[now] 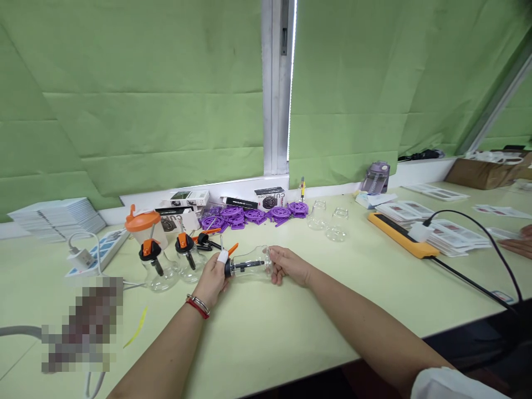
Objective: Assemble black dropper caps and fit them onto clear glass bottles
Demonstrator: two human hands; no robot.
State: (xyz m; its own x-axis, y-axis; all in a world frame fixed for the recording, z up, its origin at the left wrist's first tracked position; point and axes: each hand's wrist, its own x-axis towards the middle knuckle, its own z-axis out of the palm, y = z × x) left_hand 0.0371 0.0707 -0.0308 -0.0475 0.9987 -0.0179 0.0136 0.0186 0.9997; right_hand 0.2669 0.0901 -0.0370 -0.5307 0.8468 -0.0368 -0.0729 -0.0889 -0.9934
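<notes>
A clear glass bottle (252, 257) lies on its side in the air between my two hands, just above the table. It has a black cap, an orange lever and a dark tube inside. My left hand (211, 277), with a white cover on the thumb, is closed around the cap end. The fingers of my right hand (290, 266) grip the bottle's base. To the left stand two similar glass bottles (161, 276) with black and orange tops. Loose black caps (203, 239) and orange levers lie behind my left hand. Two uncapped glass bottles (336, 228) stand farther right.
Purple plastic parts (245, 216) and small printed boxes (270, 198) line the back. At left are an orange-lidded cup (143, 224), a power strip (108, 249) and stacked white sheets (62, 219). At right are a yellow power strip (399, 235), its black cable and another person's hand (519, 244).
</notes>
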